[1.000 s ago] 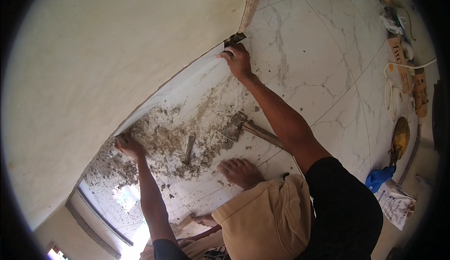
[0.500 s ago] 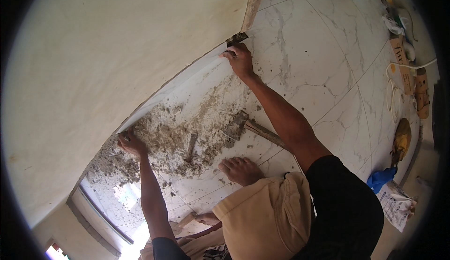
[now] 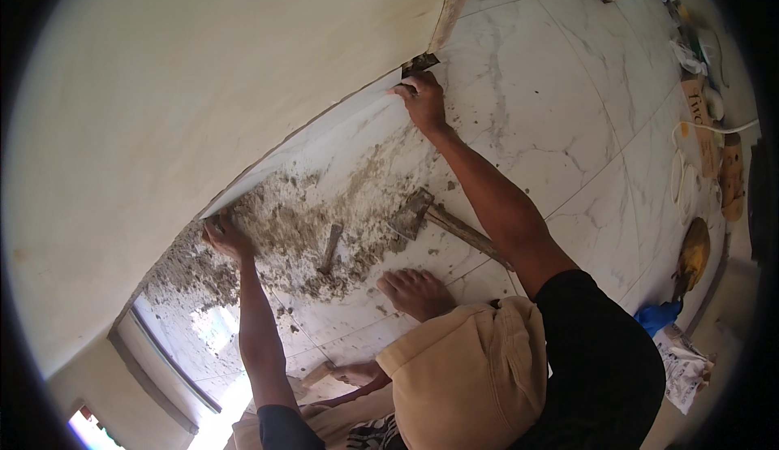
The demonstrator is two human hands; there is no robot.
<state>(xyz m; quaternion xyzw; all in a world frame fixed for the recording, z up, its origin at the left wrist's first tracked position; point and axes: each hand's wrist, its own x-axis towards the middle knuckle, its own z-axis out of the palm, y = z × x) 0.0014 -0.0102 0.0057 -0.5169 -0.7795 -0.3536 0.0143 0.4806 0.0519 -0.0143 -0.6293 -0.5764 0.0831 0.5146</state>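
A long, narrow strip of white marbled tile [image 3: 333, 123] stands along the foot of the cream wall. My left hand [image 3: 230, 237] grips its near-left end with fingers curled over the edge, just above the rubble. At the far-right end, my right hand [image 3: 423, 103] pinches the strip beside a dark gap at the wall's corner. Broken mortar and dust [image 3: 280, 223] lie on the floor between my hands. On this debris rests a chisel-like metal piece [image 3: 330, 247]. Nearer my right forearm is a hatchet [image 3: 416, 209] with a wooden handle, partly hidden by the arm.
My bare foot [image 3: 418, 293] is planted just below the rubble. A small piece of wood [image 3: 316, 374] lies near my left forearm. Along the right side are a white cord [image 3: 677, 154], cardboard [image 3: 699, 129], a blue cloth [image 3: 659, 316] and a white bag [image 3: 686, 365].
The view has shifted slightly. My left hand appears a little higher along the wall, and both hands keep hold of the tile strip. The hatchet and the chisel-like piece have stayed put.
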